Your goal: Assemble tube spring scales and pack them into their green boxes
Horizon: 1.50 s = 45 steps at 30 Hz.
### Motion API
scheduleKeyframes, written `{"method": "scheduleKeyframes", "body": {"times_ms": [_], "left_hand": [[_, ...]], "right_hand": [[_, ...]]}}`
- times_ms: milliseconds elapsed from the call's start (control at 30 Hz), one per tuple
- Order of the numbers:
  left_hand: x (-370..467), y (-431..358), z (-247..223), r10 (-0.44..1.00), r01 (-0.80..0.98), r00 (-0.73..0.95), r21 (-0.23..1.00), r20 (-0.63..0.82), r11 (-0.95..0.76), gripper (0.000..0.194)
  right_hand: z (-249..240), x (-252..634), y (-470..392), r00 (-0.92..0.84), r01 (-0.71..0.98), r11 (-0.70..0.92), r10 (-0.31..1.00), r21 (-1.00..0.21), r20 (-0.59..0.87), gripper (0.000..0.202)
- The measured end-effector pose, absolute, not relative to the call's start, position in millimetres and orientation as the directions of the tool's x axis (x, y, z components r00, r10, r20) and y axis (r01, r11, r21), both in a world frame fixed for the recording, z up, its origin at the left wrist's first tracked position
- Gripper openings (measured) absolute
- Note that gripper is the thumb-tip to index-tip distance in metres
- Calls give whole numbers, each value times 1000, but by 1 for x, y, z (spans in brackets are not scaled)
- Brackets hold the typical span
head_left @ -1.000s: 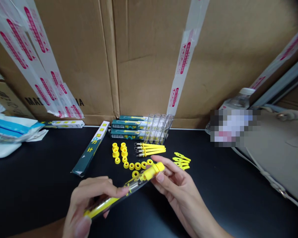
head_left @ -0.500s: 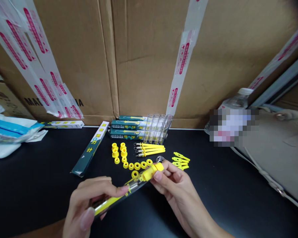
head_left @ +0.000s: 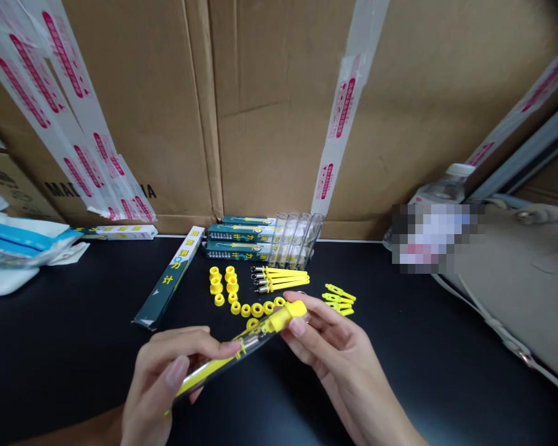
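A clear spring scale [head_left: 214, 367] with a yellow strip and metal parts inside slants up to the right in front of me. My left hand [head_left: 167, 371] wraps round its lower tube, the index finger lying along the top. At its upper end, my right hand [head_left: 323, 341] pinches the yellow cap [head_left: 296, 308] between thumb and fingers. The cap sits against the tube's end. Just beyond the scale lie several small yellow collars [head_left: 257, 310]. Farther back are several yellow rods with springs [head_left: 286, 282], and to the right several flat yellow pieces [head_left: 337, 298].
Clear empty tubes [head_left: 292, 241] lean on printed boxes [head_left: 237, 251] at the back. A long box [head_left: 170, 279] lies to the left, near a blue-white packet [head_left: 28, 241]. On the right stand a bottle [head_left: 439, 192] and a beige bag [head_left: 521, 272]. Large cartons [head_left: 270, 111] form a wall behind.
The yellow cap has closed up against the tube's end under my right fingers. My left thumb has shifted up slightly along the tube. My right hand now covers most of the metal rings.
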<state>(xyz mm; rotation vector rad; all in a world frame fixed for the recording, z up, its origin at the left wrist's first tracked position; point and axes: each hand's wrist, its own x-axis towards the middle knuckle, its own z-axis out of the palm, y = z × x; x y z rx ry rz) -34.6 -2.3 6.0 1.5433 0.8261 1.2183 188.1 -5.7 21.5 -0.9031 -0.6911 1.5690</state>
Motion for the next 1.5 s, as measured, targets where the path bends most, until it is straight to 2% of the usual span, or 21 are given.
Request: {"method": "scheduleKeyframes", "body": {"times_ms": [267, 667, 833, 900, 1233, 1367, 1500], "left_hand": [[-34, -4, 4, 927, -64, 238, 957, 291, -284, 39], [-41, -9, -3, 927, -3, 199, 946, 318, -324, 33], [-35, -9, 0, 945, -20, 142, 955, 295, -295, 35], [-33, -8, 3, 944, -10, 161, 957, 288, -290, 37], [-39, -4, -1, 924, 52, 209, 940, 320, -337, 35], [-35, -3, 5, 929, 17, 243, 957, 278, -291, 33], [-29, 1, 11, 955, 35, 253, 985, 157, -171, 31]], "right_hand": [[19, 191, -6, -61, -522, -164, 986, -837, -155, 27], [15, 188, -3, -107, -592, -222, 975, -775, -197, 32], [17, 187, -1, -88, -565, -202, 979, -800, -184, 23], [17, 186, -1, -77, -559, -190, 981, -807, -178, 19], [17, 188, -2, -59, -584, -189, 980, -790, -191, 24], [21, 190, -3, -68, -587, -183, 982, -788, -178, 22], [23, 196, -2, -47, -533, -125, 992, -837, -118, 28]]}}
